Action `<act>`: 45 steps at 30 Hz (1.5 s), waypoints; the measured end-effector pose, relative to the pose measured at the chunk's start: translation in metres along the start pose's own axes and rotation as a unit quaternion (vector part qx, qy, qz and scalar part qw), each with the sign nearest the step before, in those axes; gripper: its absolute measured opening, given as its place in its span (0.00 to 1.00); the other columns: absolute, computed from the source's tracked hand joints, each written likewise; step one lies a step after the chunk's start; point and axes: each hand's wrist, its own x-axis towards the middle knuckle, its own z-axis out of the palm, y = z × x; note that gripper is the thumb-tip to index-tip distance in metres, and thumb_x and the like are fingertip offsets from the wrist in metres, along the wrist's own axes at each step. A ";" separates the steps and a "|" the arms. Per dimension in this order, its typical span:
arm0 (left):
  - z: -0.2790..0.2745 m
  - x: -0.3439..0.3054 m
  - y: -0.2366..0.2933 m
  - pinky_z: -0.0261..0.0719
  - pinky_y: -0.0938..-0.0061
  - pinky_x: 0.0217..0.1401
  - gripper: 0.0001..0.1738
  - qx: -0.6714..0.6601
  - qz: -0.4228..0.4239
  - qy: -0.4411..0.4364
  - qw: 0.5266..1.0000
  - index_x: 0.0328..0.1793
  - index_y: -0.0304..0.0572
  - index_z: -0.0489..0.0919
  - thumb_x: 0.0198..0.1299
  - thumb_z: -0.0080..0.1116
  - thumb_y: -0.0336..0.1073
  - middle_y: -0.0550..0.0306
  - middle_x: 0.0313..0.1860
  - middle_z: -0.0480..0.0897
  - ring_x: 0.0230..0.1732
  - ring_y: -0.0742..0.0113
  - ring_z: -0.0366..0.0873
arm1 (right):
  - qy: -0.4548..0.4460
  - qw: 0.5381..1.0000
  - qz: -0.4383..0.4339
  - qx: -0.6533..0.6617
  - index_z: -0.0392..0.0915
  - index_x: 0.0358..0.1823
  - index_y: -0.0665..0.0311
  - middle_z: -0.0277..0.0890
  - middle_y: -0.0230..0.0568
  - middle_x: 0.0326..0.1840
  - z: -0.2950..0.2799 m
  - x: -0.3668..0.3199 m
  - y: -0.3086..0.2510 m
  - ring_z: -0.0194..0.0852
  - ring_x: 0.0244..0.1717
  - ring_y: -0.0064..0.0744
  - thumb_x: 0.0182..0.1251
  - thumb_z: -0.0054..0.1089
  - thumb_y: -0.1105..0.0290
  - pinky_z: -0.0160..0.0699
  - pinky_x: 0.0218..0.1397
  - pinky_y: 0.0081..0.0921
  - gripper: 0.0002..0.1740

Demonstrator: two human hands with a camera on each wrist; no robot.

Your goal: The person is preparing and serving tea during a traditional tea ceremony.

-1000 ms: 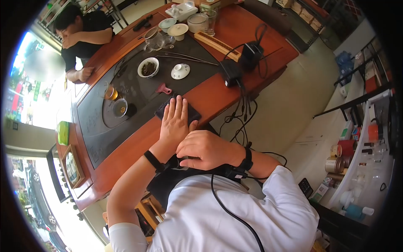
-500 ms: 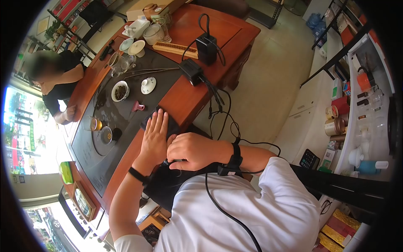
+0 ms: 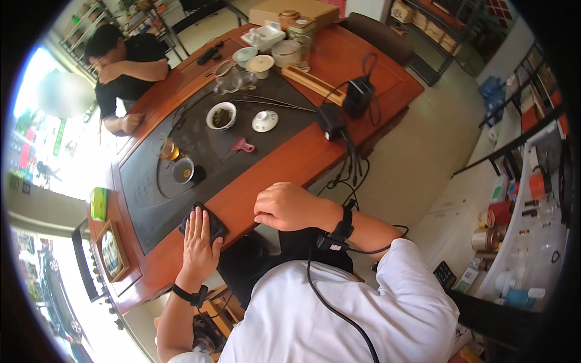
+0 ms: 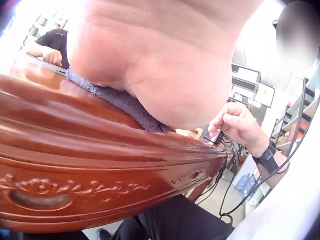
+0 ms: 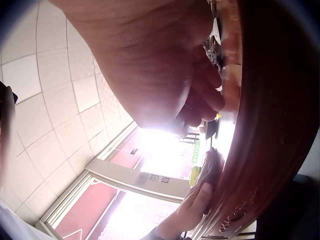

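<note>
A folded dark cloth (image 3: 218, 226) lies on the near wooden edge of the tea table (image 3: 266, 181). My left hand (image 3: 199, 256) rests flat on it, fingers straight and pointing away from me. In the left wrist view the cloth (image 4: 117, 100) shows as a thick, fuzzy strip under the palm. My right hand (image 3: 289, 207) hovers by the table edge to the right, its fingers loosely bent around nothing. The right wrist view shows those fingers hanging beside the wooden edge, with the left hand (image 5: 190, 210) beyond.
On the dark tray stand a bowl of tea leaves (image 3: 224, 127), its lid (image 3: 264, 121), a pink scraper-like tool (image 3: 243, 145) and a glass of amber tea (image 3: 170, 151). Black power adapters (image 3: 330, 121) trail cables off the right edge. A person (image 3: 136, 69) sits across the table.
My left hand has slid the cloth leftward along the table edge, away from the right hand. Before, the two hands were close together; the right hand stays near the edge. The head view has shifted.
</note>
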 end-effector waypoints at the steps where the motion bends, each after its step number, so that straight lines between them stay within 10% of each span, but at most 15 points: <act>1: -0.002 -0.005 -0.005 0.47 0.43 0.97 0.45 -0.001 -0.013 0.003 1.000 0.92 0.21 0.59 0.79 0.58 0.45 0.23 0.93 0.57 0.94 0.26 0.52 | -0.019 1.000 -0.016 -0.014 0.87 0.37 0.62 0.87 0.39 0.38 0.003 0.009 0.005 0.87 0.43 0.47 0.72 0.73 0.65 0.83 0.51 0.44 0.09; 12: 0.009 -0.039 -0.118 0.44 0.46 0.97 0.44 0.019 -0.266 0.065 0.962 0.94 0.26 0.56 0.86 0.47 0.53 0.28 0.96 0.53 0.96 0.31 0.47 | -0.124 0.991 -0.048 -0.008 0.88 0.40 0.63 0.89 0.41 0.40 0.002 0.081 0.012 0.88 0.45 0.48 0.75 0.70 0.66 0.84 0.53 0.43 0.08; 28: -0.022 0.045 -0.299 0.42 0.46 0.98 0.48 0.059 -0.408 0.031 0.911 0.98 0.37 0.52 0.86 0.41 0.63 0.37 0.99 0.48 0.98 0.38 0.41 | -0.137 0.990 -0.013 -0.011 0.88 0.38 0.65 0.89 0.42 0.39 -0.003 0.106 0.001 0.89 0.43 0.49 0.71 0.73 0.70 0.86 0.50 0.43 0.06; 45: 0.008 -0.024 -0.068 0.43 0.40 0.96 0.51 -0.019 -0.214 0.062 0.975 0.94 0.26 0.57 0.81 0.51 0.61 0.24 0.94 0.54 0.95 0.24 0.47 | -0.154 0.981 -0.099 0.065 0.89 0.48 0.65 0.91 0.46 0.50 0.056 0.154 -0.031 0.89 0.53 0.52 0.74 0.72 0.70 0.86 0.59 0.45 0.08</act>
